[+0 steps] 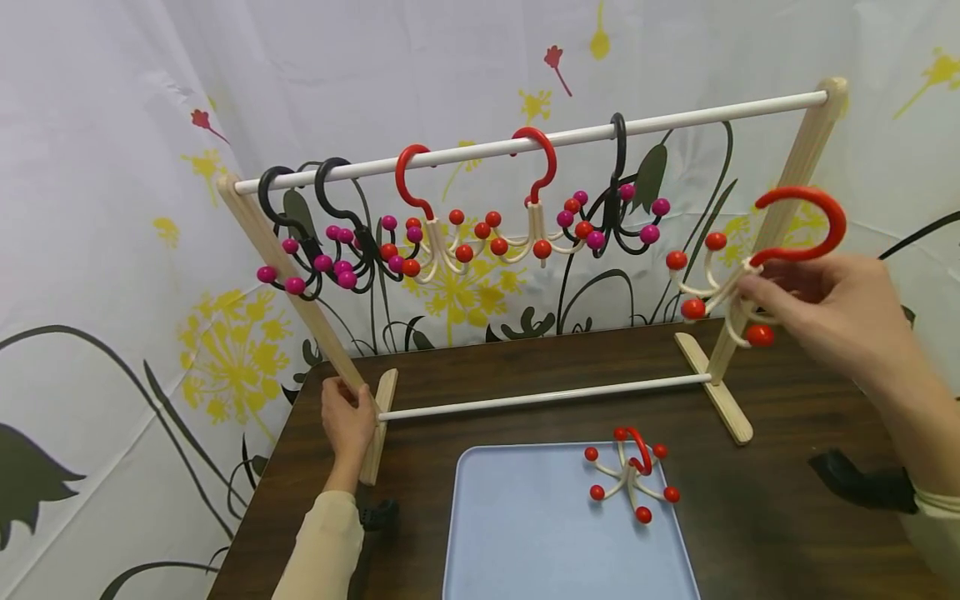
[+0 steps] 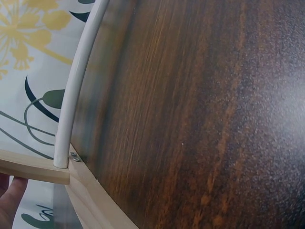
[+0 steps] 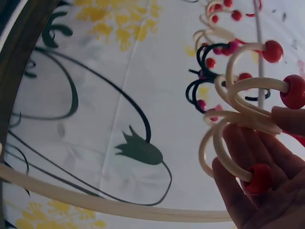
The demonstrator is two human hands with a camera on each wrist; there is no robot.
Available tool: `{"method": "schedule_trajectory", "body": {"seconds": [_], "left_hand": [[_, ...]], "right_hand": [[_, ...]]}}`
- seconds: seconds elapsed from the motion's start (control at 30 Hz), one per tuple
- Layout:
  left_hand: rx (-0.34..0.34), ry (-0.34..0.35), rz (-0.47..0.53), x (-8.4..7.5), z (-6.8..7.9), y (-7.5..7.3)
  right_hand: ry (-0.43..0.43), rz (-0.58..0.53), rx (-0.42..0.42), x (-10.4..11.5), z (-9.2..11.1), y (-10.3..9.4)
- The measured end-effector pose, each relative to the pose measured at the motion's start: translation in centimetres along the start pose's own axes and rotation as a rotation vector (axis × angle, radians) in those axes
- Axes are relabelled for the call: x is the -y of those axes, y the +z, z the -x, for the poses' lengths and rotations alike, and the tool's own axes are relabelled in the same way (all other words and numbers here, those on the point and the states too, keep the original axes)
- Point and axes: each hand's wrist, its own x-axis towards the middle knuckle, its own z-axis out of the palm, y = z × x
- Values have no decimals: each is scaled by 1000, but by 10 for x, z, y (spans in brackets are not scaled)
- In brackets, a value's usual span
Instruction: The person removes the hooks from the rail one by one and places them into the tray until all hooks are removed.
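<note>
Five beaded red-or-black hangers (image 1: 536, 218) hang — one hanger (image 1: 631, 478) remains. Right hand (image 1: 847, 312) pinches another hanger (image 1: 752, 264); left hand (image 1: 348, 425) grips pale-wood post (image 1: 330, 343).

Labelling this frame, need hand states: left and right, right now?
Left hand: closed, gripping the left wooden post low down.
Right hand: closed, pinching a red-hooked cream hanger.

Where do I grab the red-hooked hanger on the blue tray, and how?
I'd pinch its red hook from above. The hook seems to stand up over the middle, while cream arms tipped with red balls spread all around and might block a sideways reach.
</note>
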Motion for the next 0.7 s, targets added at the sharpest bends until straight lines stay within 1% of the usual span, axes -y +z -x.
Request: {"method": "schedule_trajectory", "body": {"seconds": [0.1, 0.2, 0.3, 0.4, 0.47, 0.57, 0.63, 0.7], "left_hand": [[-3, -8, 3, 0, 1, 0], [2, -19, 2, 0, 2, 0], [4, -18, 2, -1, 2, 1], [-2, -5, 5, 0, 1, 1], [-3, 2, 5, 0, 0, 1], [-1, 7, 0, 1, -2, 2], [1, 9, 0, 2, -2, 2], [1, 10, 2, 2, -2, 2]], "right_hand": [[18, 6, 91, -4, 34, 6], [17, 2, 167, -8, 68, 16], [-16, -31, 233, -14, 97, 27], [-58, -88, 302, -23, 122, 39], [-73, -129, 372, -30, 136, 46], [-34, -187, 509, -40, 156, 57], [37, -226, 599, -46, 167, 64], [113, -245, 660, -50, 175, 72]]}}
